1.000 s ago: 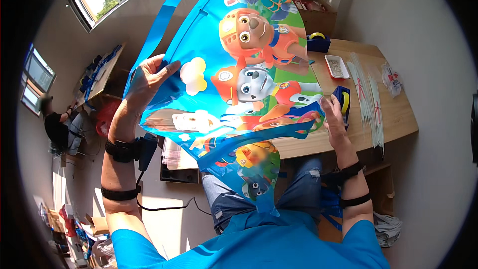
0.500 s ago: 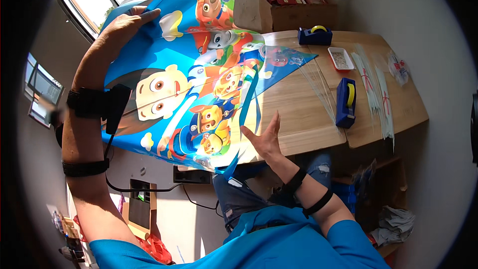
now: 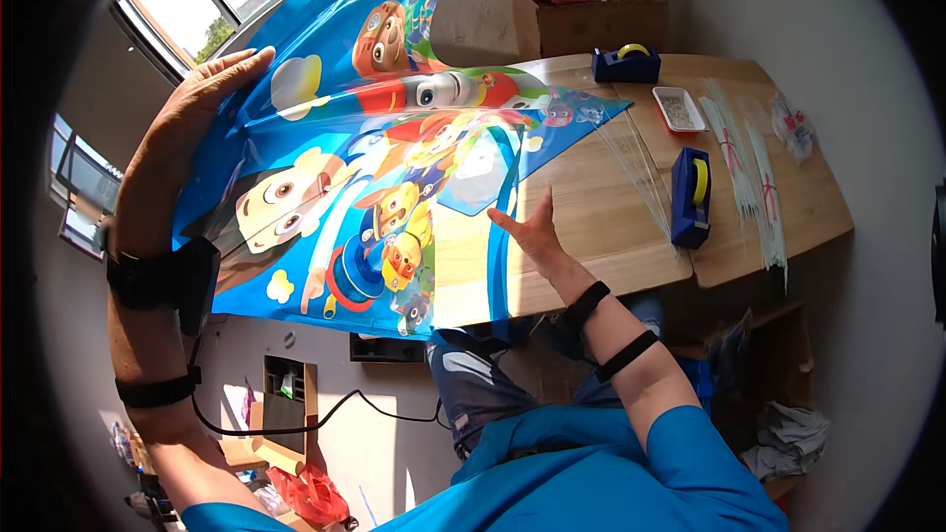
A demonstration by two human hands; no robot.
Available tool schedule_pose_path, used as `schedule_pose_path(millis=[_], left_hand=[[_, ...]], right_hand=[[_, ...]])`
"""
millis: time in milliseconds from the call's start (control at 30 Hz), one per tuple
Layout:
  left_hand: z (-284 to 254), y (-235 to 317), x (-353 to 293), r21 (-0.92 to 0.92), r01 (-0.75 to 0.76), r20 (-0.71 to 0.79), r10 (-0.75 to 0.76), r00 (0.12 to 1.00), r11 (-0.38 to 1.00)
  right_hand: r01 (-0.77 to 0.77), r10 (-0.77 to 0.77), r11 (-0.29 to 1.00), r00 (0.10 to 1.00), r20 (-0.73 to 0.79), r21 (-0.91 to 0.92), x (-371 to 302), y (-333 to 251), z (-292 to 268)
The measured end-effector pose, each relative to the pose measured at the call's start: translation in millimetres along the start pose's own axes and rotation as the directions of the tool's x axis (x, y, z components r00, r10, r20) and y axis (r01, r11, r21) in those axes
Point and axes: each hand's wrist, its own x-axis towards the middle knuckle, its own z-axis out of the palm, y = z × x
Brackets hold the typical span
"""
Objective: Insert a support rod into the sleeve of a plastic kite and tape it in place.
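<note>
A large blue kite sheet (image 3: 246,281), glossy and printed with cartoon characters, spreads over the left part of the table and rises toward the window. At its upper left edge, my left hand (image 3: 225,77) rests against the sheet, with fingers stretched out. My right hand (image 3: 535,236) hovers over the wood beside the sheet, thumb and fingers apart, holding nothing. Just left of that hand, a blue ribbon (image 3: 499,281) runs down over the table's near edge. Several thin clear rods (image 3: 636,177) lie by the sheet's pointed corner.
Two blue tape dispensers (image 3: 691,199) stand on the wooden table (image 3: 601,236). Near them are a small white tray (image 3: 680,110), tied bundles of pale rods (image 3: 767,187) and a clear bag (image 3: 791,128). A cardboard box (image 3: 591,30) stands behind. A black cable (image 3: 296,432) hangs from my left arm.
The sheet and my left hand have shifted left. My left fingers, bent at the sheet's edge before, now lie straighter. My right hand has risen slightly, and the ribbon lies straighter.
</note>
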Motion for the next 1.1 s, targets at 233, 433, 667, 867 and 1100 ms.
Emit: schedule_pose_path(millis=[233, 433, 667, 867, 1100], left_hand=[[2.9, -30.6, -6.0, -0.114, 0.032, 0.167, -0.012, 0.986, 0.993], [-13.8, -176.8, 33.8, 0.048, 0.223, 0.213, -0.229, 0.950, 0.974], [88.8, -230.7, 3.3, 0.753, -0.383, -0.187, 0.732, 0.655, 0.535], [32.1, -260.8, -73.3, -0.275, -0.316, -0.466, 0.162, 0.870, 0.908], [94.7, -353.0, -144.5, -0.607, 0.387, 0.317, -0.235, 0.919, 0.694]], right_hand=[[0.216, -0.251, 0.938, 0.963, 0.101, 0.272, 63.2, -75.4, -101.6], [-0.063, 0.009, 0.995, 0.824, 0.566, 0.077, 18.3, -77.9, -210.7], [-0.361, 0.190, 0.889, 0.849, 0.493, 0.280, -42.5, -55.6, -248.7], [-0.368, 0.207, 0.833, 0.900, 0.384, 0.414, -48.1, -68.6, -264.7], [-0.395, 0.227, 0.785, 0.900, 0.372, 0.477, -23.1, -61.0, -271.0]])
